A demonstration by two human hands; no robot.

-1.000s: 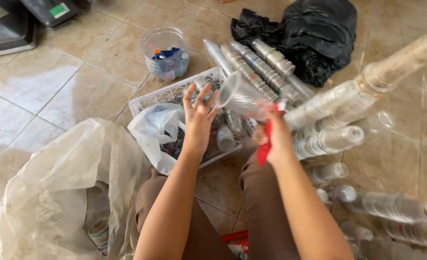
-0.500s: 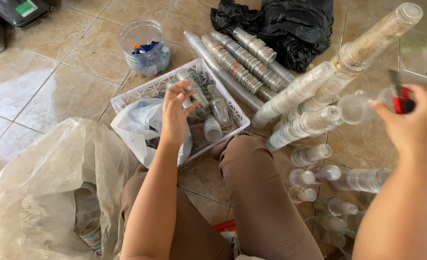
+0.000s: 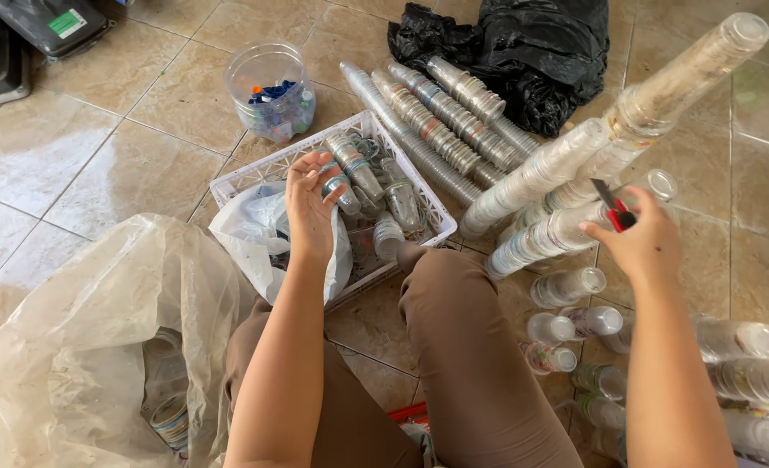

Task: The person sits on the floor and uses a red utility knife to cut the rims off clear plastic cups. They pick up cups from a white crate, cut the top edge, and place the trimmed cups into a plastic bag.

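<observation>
- On the tiled floor [image 3: 98, 173], a seated person works with both knees raised; a white slotted crate [image 3: 228, 184] stands just ahead of the left knee.
- Left hand [image 3: 309, 208]: reaches into the crate. The fingers [image 3: 328, 180] are curled around a small clear plastic cup [image 3: 343, 196] that lies among other cups in the crate.
- A crumpled white plastic bag [image 3: 250, 230] lies over the near left corner of the crate, just beside the left wrist.
- Right hand [image 3: 644, 243]: raised over the right side of the floor, fingers clenched on a red-handled cutter [image 3: 614, 210], whose dark blade points up and away from the person.
- Long stacks of nested clear cups [image 3: 549, 173] lean just beyond the right hand; the cutter tip is near them, contact cannot be determined.
- More stacks lie flat [image 3: 436, 130] between the crate and a black plastic bag [image 3: 523, 52] at the far edge.
- A round clear tub holding coloured caps [image 3: 272, 91] stands beyond the far left corner of the crate.
- A large translucent sack [image 3: 81, 347] sits at the person's left side, with cups inside.
- Loose cups [image 3: 566, 286] lie on the floor below the right forearm.
</observation>
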